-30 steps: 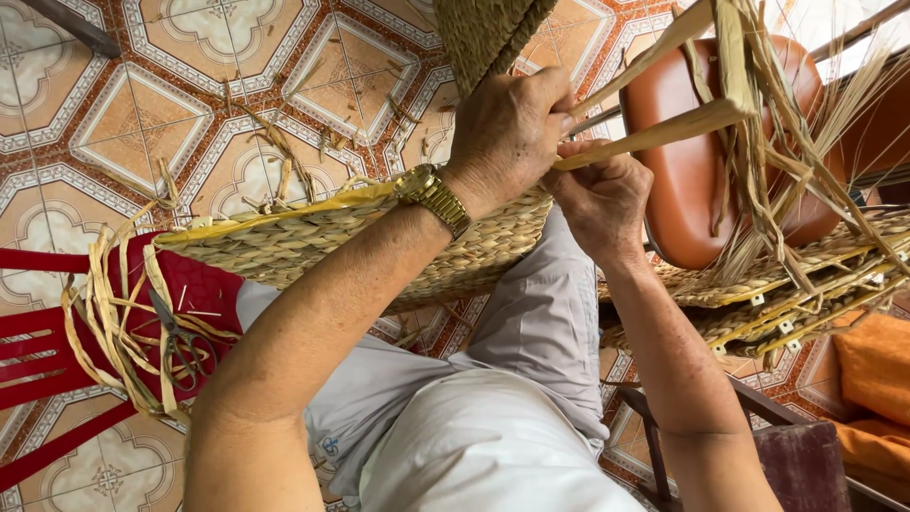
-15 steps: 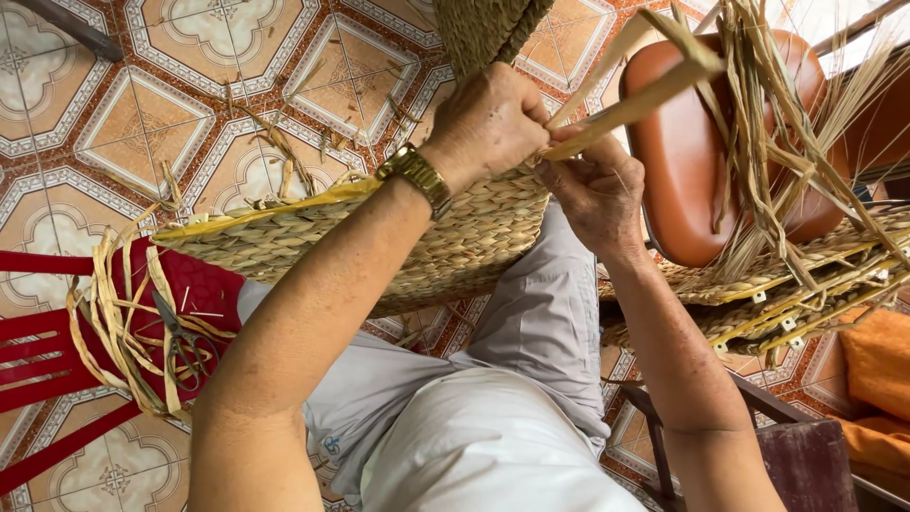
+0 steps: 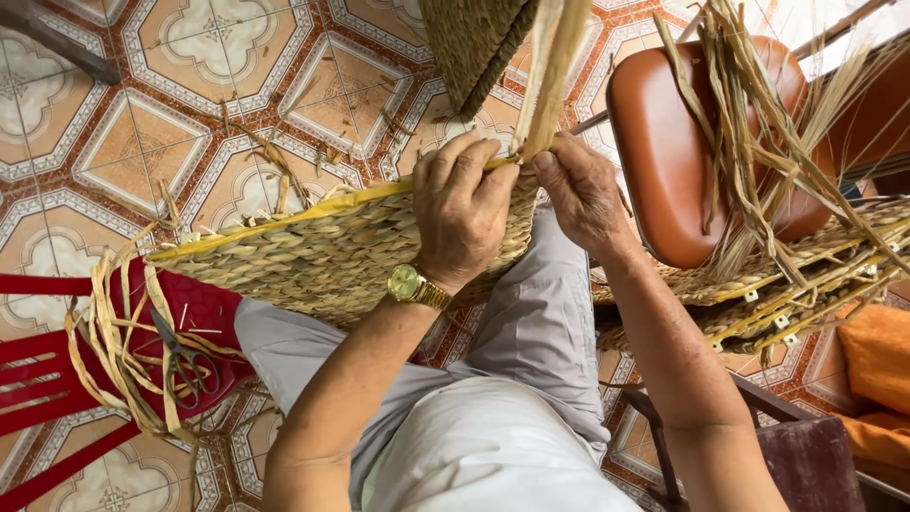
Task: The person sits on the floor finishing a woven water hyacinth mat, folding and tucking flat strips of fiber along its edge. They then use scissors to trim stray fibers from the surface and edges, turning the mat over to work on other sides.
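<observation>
Where the two hands meet at the rim of the woven basket (image 3: pixel 322 256), the grip is tight: the left hand (image 3: pixel 463 210) curls closed over the yellow-edged rim, thumb and fingers pressing the weave, while the right hand (image 3: pixel 580 190) pinches a flat pale reed strip (image 3: pixel 555 66) between thumb and forefinger just beside it. The strip stands almost straight up from the rim. A gold wristwatch (image 3: pixel 413 284) sits on the left wrist. The basket lies across the person's lap, over grey trousers (image 3: pixel 531 322).

Beyond it, scissors (image 3: pixel 180 358) rest among loose reed loops (image 3: pixel 109 351) on a red plastic chair (image 3: pixel 47 379). To the right, a brown chair seat (image 3: pixel 664 152) carries a bundle of dry reeds (image 3: pixel 749 123) above stacked woven panels (image 3: pixel 758 294). Patterned orange-and-white tiles cover the floor (image 3: pixel 142 152), strewn with scraps.

Half a second ago the strip slanted off to the right; now it is pulled upright, and the left hand has slid down onto the rim.
</observation>
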